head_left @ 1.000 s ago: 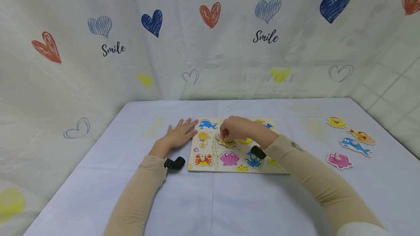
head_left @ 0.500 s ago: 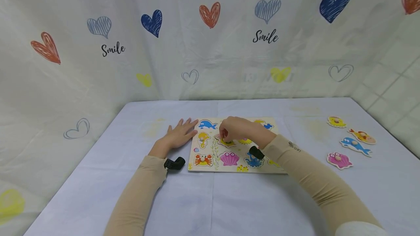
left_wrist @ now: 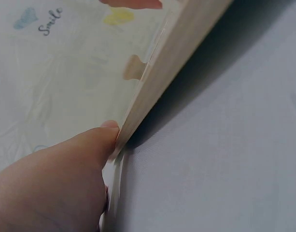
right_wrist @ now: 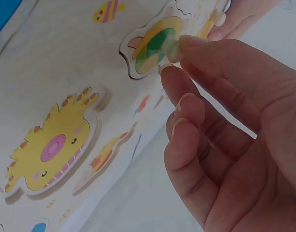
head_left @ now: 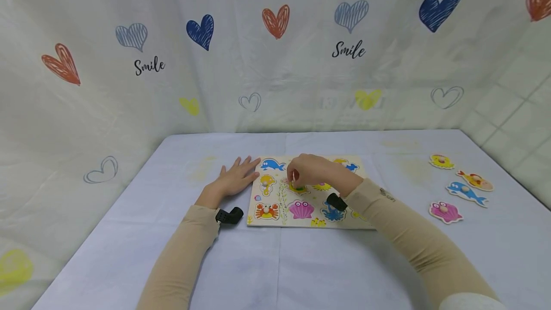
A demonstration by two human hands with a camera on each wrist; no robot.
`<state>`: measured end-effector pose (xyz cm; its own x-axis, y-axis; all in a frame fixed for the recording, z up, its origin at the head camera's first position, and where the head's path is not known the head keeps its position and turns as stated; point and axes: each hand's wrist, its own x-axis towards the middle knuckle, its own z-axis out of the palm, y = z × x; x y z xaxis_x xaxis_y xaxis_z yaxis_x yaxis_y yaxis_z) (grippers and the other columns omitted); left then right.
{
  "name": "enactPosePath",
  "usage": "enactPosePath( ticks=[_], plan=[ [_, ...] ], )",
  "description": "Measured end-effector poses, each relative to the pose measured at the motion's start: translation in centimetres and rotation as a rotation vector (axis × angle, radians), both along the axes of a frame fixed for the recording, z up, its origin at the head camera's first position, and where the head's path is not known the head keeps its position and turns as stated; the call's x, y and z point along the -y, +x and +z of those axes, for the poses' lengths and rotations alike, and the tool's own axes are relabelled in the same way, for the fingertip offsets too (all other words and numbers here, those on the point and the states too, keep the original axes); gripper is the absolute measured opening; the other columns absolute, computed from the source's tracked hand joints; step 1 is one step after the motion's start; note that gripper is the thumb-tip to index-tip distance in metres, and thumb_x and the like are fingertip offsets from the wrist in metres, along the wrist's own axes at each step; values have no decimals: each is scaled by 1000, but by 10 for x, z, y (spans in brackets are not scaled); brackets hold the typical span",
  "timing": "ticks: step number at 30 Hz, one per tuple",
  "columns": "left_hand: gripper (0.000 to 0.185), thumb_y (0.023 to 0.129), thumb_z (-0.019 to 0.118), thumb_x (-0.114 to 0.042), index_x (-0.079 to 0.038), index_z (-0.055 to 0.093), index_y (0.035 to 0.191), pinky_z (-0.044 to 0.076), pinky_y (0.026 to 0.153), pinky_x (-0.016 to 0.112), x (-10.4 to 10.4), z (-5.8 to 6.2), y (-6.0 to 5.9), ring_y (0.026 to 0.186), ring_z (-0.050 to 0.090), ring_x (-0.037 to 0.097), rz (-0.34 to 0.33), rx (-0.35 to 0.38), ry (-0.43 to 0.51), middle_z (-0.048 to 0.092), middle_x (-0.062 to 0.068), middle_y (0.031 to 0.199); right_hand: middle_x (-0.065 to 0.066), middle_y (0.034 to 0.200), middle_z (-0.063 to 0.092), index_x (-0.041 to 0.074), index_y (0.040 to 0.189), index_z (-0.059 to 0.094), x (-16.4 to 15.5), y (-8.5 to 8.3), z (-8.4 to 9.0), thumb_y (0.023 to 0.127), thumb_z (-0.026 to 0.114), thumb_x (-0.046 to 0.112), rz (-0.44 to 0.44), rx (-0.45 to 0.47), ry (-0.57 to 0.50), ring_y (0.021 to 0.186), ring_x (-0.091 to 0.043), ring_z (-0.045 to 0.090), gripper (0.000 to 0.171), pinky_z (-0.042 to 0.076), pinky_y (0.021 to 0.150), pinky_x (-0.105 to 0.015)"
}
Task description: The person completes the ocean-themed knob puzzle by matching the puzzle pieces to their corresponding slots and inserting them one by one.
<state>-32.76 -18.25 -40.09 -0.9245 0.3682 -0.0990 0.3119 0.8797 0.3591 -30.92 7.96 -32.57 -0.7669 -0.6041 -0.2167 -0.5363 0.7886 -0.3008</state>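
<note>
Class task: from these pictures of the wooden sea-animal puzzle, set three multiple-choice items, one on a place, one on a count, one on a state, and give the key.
1. Where does the flat left hand rest?
A. at the wooden puzzle board's left edge
B. on the loose pieces
C. off the table

2. How many loose pieces lie right of the board?
A. two
B. four
C. six

3. What do the right hand's fingers do?
A. lie flat
B. pinch the green-and-yellow puzzle piece's peg
C. hold nothing

Key: A, thumb touches the edge; B, four on the cloth; B, fingertips close on the peg.
</note>
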Motion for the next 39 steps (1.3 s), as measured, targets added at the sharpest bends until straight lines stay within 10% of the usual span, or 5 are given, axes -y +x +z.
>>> enactPosePath(
  ticks=[21, 39],
  plan=[
    [63, 109, 36, -53, -27, 24, 165, -3, 115, 73, 1, -3, -3, 156, 1, 39, -2, -5, 5, 14, 9, 171, 4, 99, 73, 11, 104, 77, -87, 33, 39, 96, 72, 6, 121, -92, -334, 82, -12, 63, 11, 57, 77, -30],
    [64, 109, 35, -54, -27, 23, 165, -4, 115, 73, 3, -4, -3, 156, -1, 38, -2, 4, 13, 13, 9, 171, -3, 107, 73, 8, 111, 75, -179, 58, 32, 97, 71, 6, -96, -30, -318, 90, -16, 67, 15, 57, 78, -24]
  ],
)
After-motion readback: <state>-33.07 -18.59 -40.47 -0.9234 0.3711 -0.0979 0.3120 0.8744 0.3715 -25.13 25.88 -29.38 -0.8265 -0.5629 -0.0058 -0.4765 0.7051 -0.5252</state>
